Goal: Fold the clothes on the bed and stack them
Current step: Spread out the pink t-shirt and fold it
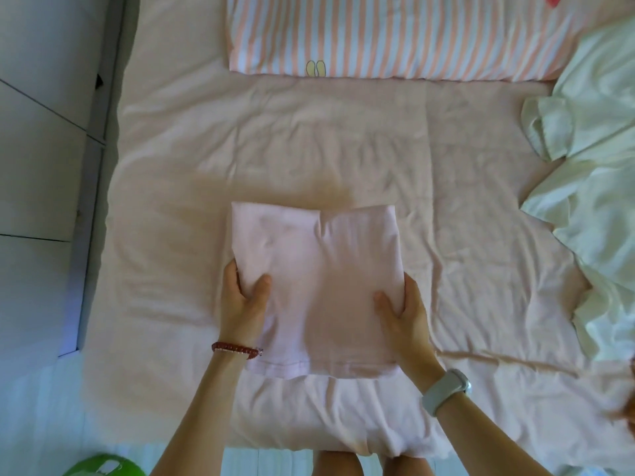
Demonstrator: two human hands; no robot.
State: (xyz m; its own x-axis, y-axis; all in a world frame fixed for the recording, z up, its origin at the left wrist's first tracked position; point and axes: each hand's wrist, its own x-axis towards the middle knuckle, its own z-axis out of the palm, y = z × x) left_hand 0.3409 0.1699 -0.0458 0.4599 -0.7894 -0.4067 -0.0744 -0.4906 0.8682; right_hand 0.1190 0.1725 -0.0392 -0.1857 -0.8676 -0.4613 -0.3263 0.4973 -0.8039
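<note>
Pink bed (309, 139) open ahead, left hand (242, 297) and right hand (403, 312) gripping folded garment (319, 269) side edges

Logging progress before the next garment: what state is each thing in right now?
Pink garment: folded into a rectangle, held at both sides.
Left hand: grips the garment's left edge.
Right hand: grips its right edge.
White clothes: unfolded, crumpled at the bed's right.
Striped pillow: lying flat.
</note>
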